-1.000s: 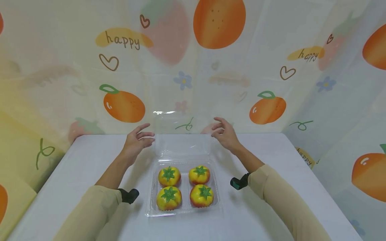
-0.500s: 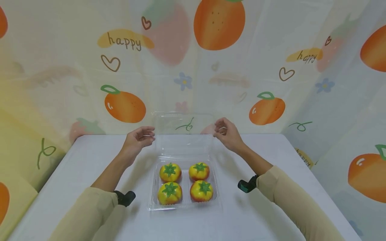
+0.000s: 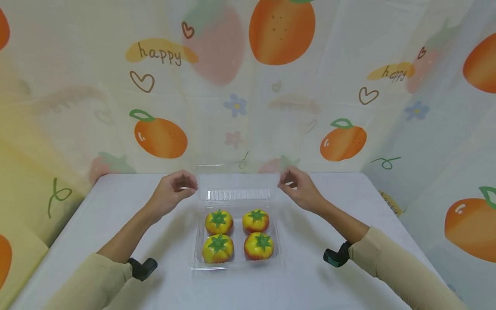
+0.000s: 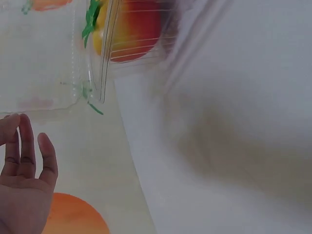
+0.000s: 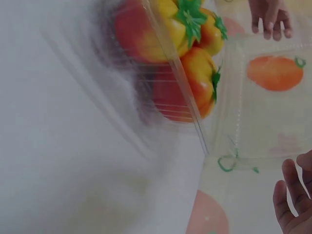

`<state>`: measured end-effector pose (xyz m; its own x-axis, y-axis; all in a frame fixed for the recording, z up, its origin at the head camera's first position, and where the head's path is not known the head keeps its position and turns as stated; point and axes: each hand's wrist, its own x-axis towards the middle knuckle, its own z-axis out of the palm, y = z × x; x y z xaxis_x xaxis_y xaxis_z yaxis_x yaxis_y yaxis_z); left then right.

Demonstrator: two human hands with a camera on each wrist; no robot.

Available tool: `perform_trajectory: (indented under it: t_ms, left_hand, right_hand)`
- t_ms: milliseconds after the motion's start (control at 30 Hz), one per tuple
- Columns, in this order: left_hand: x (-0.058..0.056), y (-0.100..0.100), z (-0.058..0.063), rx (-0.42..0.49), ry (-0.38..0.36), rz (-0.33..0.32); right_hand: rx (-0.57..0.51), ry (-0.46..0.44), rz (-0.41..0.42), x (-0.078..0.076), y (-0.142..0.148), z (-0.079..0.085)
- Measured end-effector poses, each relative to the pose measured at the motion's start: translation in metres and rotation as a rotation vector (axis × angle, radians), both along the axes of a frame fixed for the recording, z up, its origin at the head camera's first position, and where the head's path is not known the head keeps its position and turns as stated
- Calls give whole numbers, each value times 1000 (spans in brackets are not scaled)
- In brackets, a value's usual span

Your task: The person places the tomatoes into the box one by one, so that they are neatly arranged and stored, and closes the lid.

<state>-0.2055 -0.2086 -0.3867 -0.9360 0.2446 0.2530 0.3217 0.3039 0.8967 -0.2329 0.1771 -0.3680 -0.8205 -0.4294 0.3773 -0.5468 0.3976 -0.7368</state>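
Note:
A clear plastic clamshell box [image 3: 238, 266] sits on the table with several yellow-and-red fruits [image 3: 258, 249] in its base. Each fruit, shaped like a persimmon, has a green star-shaped leaf on top. Behind the base the hinged lid [image 3: 238, 195] stands raised and tilts toward me. My left hand [image 3: 174, 191] pinches the lid's left edge between thumb and fingers. On the opposite side my right hand [image 3: 300, 185] pinches the right edge. In the left wrist view the fingertips [image 4: 25, 122] meet the lid's rim. The right wrist view cuts off part of the right hand [image 5: 298, 204].
A white table [image 3: 116, 202] carries the box. Just beyond its back edge hangs a pale curtain [image 3: 217, 120] printed with fruit, hearts and words. Black wrist cameras [image 3: 143, 269] sit at both sleeves, low over the table.
The lid's top edge has come down and toward me. Both hands have lowered with it, their fingers closing into pinches, and the forearms have spread outward.

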Motion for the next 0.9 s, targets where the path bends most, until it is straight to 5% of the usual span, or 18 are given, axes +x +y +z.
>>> perform_trajectory:
  t_ms: [300,633,900]
  left_hand:
    - [17,-1,-3,-24,-7,-39]
    - [37,0,-11,-231,125,-85]
    - [54,-3,-18,-308,152,-95]
  right_hand:
    - [74,-2,18,23,7,-7]
    - [151,18,110,45,24,-23]
    - [203,-16,175,58,32,-32]
